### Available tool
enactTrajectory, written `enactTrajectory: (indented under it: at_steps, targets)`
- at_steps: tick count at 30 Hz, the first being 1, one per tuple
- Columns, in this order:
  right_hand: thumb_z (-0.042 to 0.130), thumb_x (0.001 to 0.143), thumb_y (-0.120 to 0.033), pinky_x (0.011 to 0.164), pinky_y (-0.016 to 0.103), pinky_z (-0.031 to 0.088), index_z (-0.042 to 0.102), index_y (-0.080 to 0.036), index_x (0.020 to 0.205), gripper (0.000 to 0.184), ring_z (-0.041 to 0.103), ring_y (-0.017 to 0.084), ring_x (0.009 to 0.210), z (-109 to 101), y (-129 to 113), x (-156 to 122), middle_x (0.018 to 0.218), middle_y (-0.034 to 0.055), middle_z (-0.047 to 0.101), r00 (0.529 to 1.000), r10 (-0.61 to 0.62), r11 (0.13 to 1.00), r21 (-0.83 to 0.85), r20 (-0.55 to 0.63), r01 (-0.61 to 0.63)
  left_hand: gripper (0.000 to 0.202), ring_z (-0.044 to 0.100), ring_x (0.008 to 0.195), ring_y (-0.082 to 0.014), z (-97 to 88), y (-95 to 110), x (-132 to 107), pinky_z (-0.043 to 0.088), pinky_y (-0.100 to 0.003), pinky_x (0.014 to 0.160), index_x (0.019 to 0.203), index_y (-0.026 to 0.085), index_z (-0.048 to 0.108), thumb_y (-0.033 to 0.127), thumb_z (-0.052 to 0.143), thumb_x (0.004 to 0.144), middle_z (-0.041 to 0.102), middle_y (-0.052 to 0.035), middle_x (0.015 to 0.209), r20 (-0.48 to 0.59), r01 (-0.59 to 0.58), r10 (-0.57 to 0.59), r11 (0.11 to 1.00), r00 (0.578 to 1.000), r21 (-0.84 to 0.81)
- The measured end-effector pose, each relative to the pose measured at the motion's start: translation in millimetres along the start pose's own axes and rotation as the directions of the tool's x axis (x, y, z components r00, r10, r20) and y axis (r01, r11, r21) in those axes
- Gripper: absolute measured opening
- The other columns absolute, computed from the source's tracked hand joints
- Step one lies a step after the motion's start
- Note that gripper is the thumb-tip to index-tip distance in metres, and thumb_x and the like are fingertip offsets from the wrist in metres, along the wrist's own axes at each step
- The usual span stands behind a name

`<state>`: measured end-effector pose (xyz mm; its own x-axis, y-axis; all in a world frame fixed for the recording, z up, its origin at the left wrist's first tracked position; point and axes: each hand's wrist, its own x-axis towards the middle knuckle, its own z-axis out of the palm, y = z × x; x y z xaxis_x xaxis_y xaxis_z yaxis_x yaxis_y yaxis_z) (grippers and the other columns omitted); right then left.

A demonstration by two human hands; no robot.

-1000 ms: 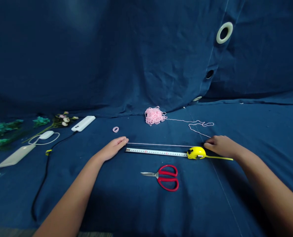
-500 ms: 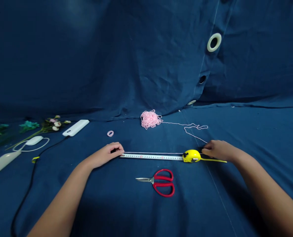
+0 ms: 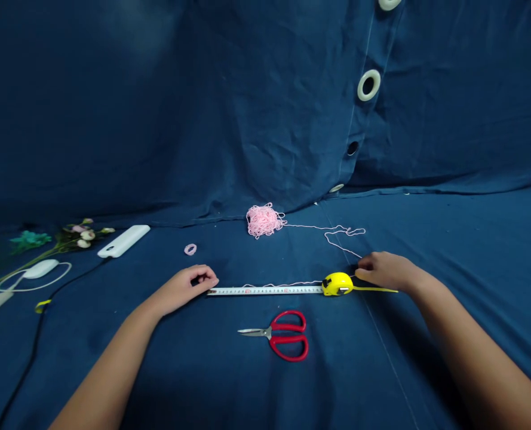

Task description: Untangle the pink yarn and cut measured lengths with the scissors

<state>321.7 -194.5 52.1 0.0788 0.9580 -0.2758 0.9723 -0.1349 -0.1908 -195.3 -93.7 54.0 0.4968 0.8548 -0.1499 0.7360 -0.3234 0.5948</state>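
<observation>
**Q:** Layout on the blue cloth (image 3: pixel 265 149)?

**A:** A tape measure (image 3: pixel 265 291) lies crosswise, scissors (image 3: pixel 283 335) in front, pink yarn (image 3: pixel 264 220) behind.

**Q:** Hands?

**A:** The left hand (image 3: pixel 185 289) rests curled at the blade tip (image 3: pixel 210 291); the right hand (image 3: pixel 384 270) sits just beside the case (image 3: pixel 337 283), fingers (image 3: pixel 362 267) narrow. Any hold on the yarn: cannot tell.

We're reading this as a makeshift craft setup, probably in a home, though we can't confirm the room. We're seeing a navy curtain (image 3: pixel 229 107) with white eyelet rings (image 3: pixel 368 85) hanging behind, and we're seeing navy cloth (image 3: pixel 448 334) spread over the work surface below. We're finding household craft gear on it: pink yarn (image 3: pixel 264 220), red-handled scissors (image 3: pixel 283 337) and a yellow tape measure (image 3: pixel 337 284). We're also noticing a flower sprig (image 3: pixel 79 240), a white plastic case (image 3: pixel 124 240) and a black cable (image 3: pixel 27 352) off to the left.
</observation>
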Motion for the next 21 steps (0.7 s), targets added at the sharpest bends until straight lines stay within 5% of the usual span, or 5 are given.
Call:
enactTrajectory:
  at_steps: [6, 10, 14, 21]
  targets:
    - [0.053, 0.094, -0.054, 0.080, 0.041, 0.053, 0.082, -0.028, 0.100, 0.039, 0.071, 0.030, 0.096, -8, -2, -5, 0.102, 0.0084, 0.078, 0.964, -0.088, 0.994, -0.078, -0.251, 0.071, 0.042, 0.059, 0.087, -0.0206, 2.9, 4, 2, 0.045, -0.029, 0.078, 0.096, 0.024, 0.073, 0.064, 0.059, 0.097, 0.064, -0.0013, 0.090, -0.020, -0.026, 0.027, 0.998, 0.999, 0.054]
    - [0.045, 0.104, -0.050, 0.085, 0.038, 0.053, 0.077, -0.026, 0.103, 0.040, 0.068, 0.026, 0.101, -13, -25, -15, 0.108, 0.0084, 0.074, 0.840, -0.297, 0.925, 0.082, -0.455, 0.371, 0.041, 0.059, 0.092, -0.0211, 1.2, 4, 1, 0.045, -0.029, 0.081, 0.090, 0.024, 0.072, 0.063, 0.062, 0.095, 0.064, -0.0015, 0.093, 0.009, -0.044, 0.044, 0.996, 0.999, 0.077]
    - [0.055, 0.103, -0.049, 0.093, 0.040, 0.051, 0.073, -0.027, 0.107, 0.029, 0.066, 0.026, 0.102, 9, -59, -26, 0.109, 0.0075, 0.072, 0.732, -0.422, 0.834, 0.088, -0.536, 0.545, 0.037, 0.059, 0.100, -0.0220, -2.3, -4, 2, 0.044, -0.030, 0.089, 0.090, 0.025, 0.074, 0.061, 0.066, 0.094, 0.067, -0.0014, 0.099, 0.072, -0.092, 0.085, 0.990, 0.994, 0.107]
    - [0.062, 0.094, -0.031, 0.073, 0.035, 0.046, 0.064, -0.024, 0.092, 0.007, 0.062, 0.025, 0.087, 57, -80, -26, 0.090, 0.0050, 0.066, 0.779, -0.357, 0.902, 0.027, -0.515, 0.431, 0.039, 0.058, 0.102, -0.0229, -3.3, -8, 1, 0.042, -0.033, 0.096, 0.088, 0.026, 0.076, 0.065, 0.068, 0.091, 0.067, -0.0014, 0.100, 0.118, -0.096, 0.083, 0.989, 0.990, 0.112]
